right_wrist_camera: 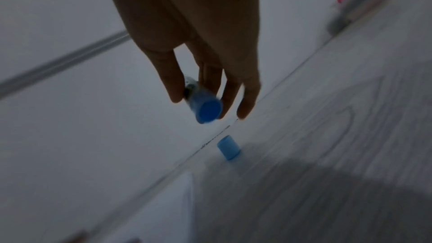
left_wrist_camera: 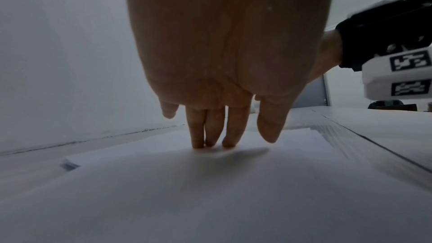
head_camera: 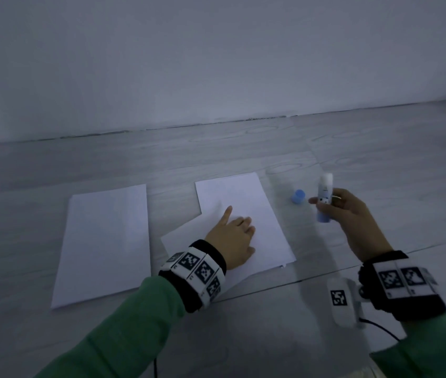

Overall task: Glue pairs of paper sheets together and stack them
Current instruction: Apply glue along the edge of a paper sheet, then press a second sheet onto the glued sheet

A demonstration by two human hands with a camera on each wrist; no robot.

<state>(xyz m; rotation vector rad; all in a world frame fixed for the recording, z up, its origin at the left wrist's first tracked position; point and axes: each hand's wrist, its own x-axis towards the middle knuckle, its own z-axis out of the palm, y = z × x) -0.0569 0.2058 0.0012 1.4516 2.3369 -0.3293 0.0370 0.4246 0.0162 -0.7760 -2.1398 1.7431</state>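
Both forearms, entering from the lower edge of the head view, wear loose green fabric sleeves (head_camera: 134, 331); each wrist carries a broad black strap faced with white panels printed with black square-patterned markers (head_camera: 198, 271), the right-hand one (head_camera: 401, 279) sitting at lower right; a white rounded plastic camera housing (head_camera: 343, 301) bearing one such marker hangs beside the right strap; a thin black cable (head_camera: 380, 330) trails from it toward the bottom right.
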